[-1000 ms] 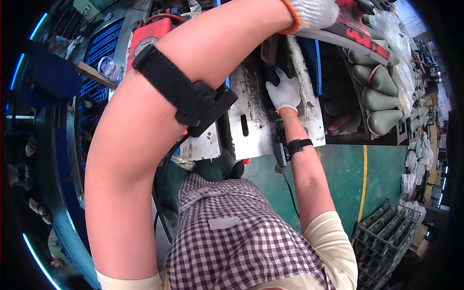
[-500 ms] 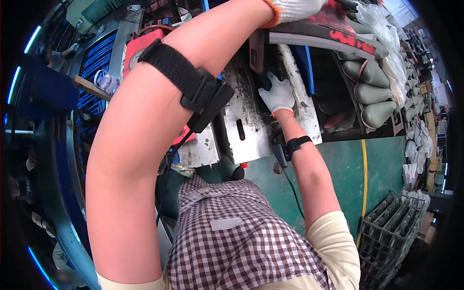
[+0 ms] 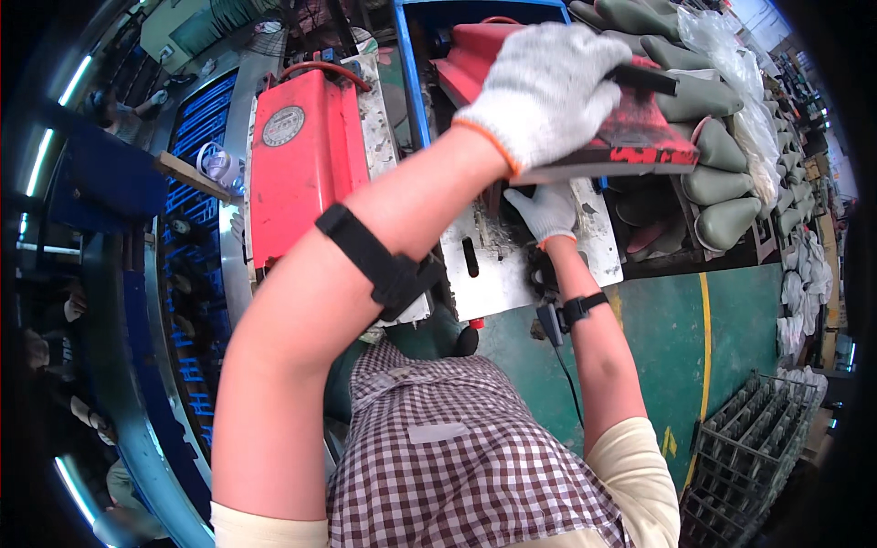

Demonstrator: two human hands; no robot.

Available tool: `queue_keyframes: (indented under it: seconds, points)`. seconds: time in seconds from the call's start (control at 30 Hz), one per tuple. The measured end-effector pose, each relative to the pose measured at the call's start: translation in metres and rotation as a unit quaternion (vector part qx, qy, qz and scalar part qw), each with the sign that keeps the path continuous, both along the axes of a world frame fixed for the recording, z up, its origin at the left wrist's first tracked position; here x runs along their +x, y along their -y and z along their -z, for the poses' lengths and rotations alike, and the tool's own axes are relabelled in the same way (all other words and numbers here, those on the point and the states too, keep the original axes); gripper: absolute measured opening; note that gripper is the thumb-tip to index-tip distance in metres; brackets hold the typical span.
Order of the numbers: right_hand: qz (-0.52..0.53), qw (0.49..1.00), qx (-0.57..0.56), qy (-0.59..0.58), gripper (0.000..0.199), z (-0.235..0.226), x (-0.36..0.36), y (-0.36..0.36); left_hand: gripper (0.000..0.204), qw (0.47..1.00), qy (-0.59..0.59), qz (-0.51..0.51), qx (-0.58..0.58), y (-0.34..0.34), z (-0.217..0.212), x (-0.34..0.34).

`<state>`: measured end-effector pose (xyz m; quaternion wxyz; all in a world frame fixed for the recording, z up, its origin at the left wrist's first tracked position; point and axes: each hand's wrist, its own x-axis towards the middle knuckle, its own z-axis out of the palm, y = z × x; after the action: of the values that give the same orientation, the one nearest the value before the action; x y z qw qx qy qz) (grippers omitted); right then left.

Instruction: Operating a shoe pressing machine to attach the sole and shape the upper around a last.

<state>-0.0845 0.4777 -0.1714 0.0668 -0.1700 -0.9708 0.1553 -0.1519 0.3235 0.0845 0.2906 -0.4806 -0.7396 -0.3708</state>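
Observation:
My left hand (image 3: 553,96), in a white knit glove with an orange cuff, is closed around the black handle (image 3: 647,79) of a hinged red machine cover (image 3: 639,137). The cover stands partly raised over a worn metal plate (image 3: 493,279) that has an oval slot. Beneath its front edge is my right hand (image 3: 550,212), gloved the same way, over the plate. The right thumb is spread away from the palm; the cover hides the other fingertips, and whatever they touch cannot be seen.
A second red machine cover (image 3: 297,173) sits to the left, beside a conveyor with blue bars (image 3: 196,310). Grey-green boot-shaped forms (image 3: 722,224) are stacked at the right. A wire rack (image 3: 754,447) stands on the green floor (image 3: 658,338).
The red cover and my left hand on its handle have come down and nearer. My right hand remains low over the plate, now partly hidden under the cover. The view has shifted slightly.

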Motion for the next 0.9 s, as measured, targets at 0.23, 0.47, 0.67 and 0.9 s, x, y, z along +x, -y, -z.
queue_keyframes:
  seconds: [0.23, 0.47, 0.67, 0.9]
  points:
    - [0.146, 0.969, -0.138, -0.146, 0.037, -0.050, 0.102, 0.006, 0.030, 0.995, 0.039, -0.040, -0.082, 0.018, 0.054, 0.049]
    - [0.291, 0.704, -0.641, -0.096, 0.040, 0.074, 0.250, -0.001, 0.024, 0.999, -0.042, -0.029, 0.001, 0.010, 0.147, 0.077]
    - [0.176, 0.403, -0.898, -0.010, 0.062, 0.029, 0.260, 0.037, 0.028, 0.998, -0.052, -0.004, -0.024, 0.015, 0.218, 0.083]
    - [0.271, 0.434, -0.857, 0.058, 0.051, 0.011, 0.259, -0.022, 0.035, 0.997, -0.034, 0.017, -0.063, 0.018, 0.248, 0.086]
